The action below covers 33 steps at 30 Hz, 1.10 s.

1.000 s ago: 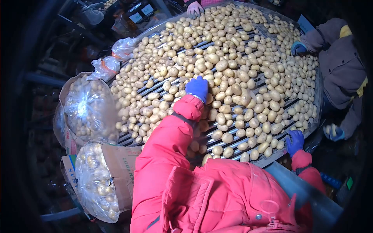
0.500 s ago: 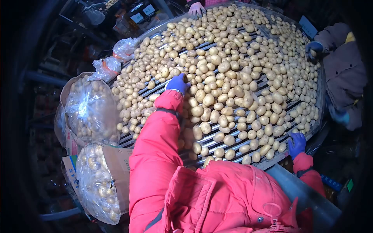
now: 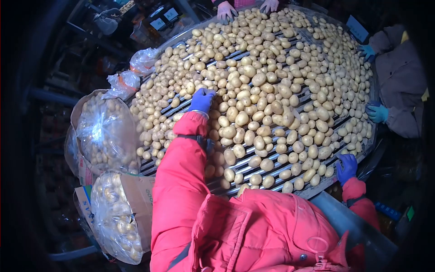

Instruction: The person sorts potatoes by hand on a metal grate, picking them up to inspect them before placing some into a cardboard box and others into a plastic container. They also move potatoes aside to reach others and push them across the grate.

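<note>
Many potatoes (image 3: 258, 80) lie over a slatted metal table (image 3: 248, 158), its dark bars showing in the gaps. My left hand (image 3: 202, 99), in a blue-purple glove, is over the left-middle of the potatoes with its fingers curled down. What is under those fingers is hidden. Far off to the right, my right hand (image 3: 346, 168), gloved the same way, is closed on the table rim (image 3: 324, 185) at the near right corner, beside the nearest potatoes.
Two plastic-lined bags of potatoes (image 3: 106, 131) (image 3: 118, 217) stand along the left edge, with tied clear plastic (image 3: 144, 61) behind them. Across the table are a co-worker's pink-gloved hands (image 3: 225, 12). Another co-worker's teal-gloved hands (image 3: 377, 112) are at the right edge. A metal beam (image 3: 349, 217) runs below my right hand.
My left hand has shifted slightly left and its fingers are more curled. My right hand has stayed put. The right co-worker's hands have moved to the potatoes; a second pink-gloved hand now shows at the far edge.
</note>
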{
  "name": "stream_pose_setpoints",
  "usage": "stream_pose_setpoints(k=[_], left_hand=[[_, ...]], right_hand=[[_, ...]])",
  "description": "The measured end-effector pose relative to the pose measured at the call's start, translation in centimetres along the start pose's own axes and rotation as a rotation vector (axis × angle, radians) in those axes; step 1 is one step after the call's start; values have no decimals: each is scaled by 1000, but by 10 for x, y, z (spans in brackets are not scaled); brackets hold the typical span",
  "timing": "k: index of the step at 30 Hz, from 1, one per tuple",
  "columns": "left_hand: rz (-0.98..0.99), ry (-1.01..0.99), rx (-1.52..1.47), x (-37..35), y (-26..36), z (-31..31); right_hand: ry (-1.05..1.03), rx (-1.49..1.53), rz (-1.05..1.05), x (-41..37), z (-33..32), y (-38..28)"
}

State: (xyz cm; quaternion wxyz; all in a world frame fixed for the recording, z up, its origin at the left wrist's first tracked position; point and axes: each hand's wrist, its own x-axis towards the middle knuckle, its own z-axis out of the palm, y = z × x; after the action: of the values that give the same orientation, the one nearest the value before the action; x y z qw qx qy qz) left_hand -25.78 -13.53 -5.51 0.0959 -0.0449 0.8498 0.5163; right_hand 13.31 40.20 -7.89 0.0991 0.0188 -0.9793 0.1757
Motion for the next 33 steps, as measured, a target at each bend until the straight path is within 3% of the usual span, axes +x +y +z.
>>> stream_pose_setpoints(k=[2,3,6,10,11,14,19,20,22,24,25,27,28,30,32,33], left_hand=[[57,-140,-597,-16,2,-7],[50,-194,-753,-24,3,-5],[-45,-240,-1130,-60,40,15],[-97,-517,-1334,-77,45,29],[-134,-499,-1423,-84,47,37],[-73,-511,-1385,-125,68,54],[-210,-476,-1563,-199,60,61],[-159,-605,-1679,-210,55,64],[-349,-362,-1484,-243,49,61],[-319,-526,-1510,-255,12,66],[-360,-428,-1340,-269,16,68],[-229,-343,-997,-298,16,76],[-62,-353,-821,-313,10,80],[-36,-491,-794,-329,1,80],[-341,-748,-1079,-334,2,74],[-407,-634,-999,-344,3,81]], right_hand=[[15,-30,-7,0,1,-2],[12,-26,-15,0,1,-3],[17,-22,-19,2,-3,-3],[45,-17,-8,0,0,-2],[40,-18,-4,1,0,-3],[8,-2,21,-2,-1,0],[45,-41,-47,-6,3,7],[40,-59,-49,-6,4,8],[35,-91,-50,-8,7,10],[34,-141,-45,-9,12,15],[34,-165,-42,-11,15,18],[70,-236,-20,-16,18,18],[109,-281,1,-20,21,17],[232,-290,-17,-42,24,9],[400,-218,-90,-68,22,-12],[444,-174,-27,-91,16,-24]])
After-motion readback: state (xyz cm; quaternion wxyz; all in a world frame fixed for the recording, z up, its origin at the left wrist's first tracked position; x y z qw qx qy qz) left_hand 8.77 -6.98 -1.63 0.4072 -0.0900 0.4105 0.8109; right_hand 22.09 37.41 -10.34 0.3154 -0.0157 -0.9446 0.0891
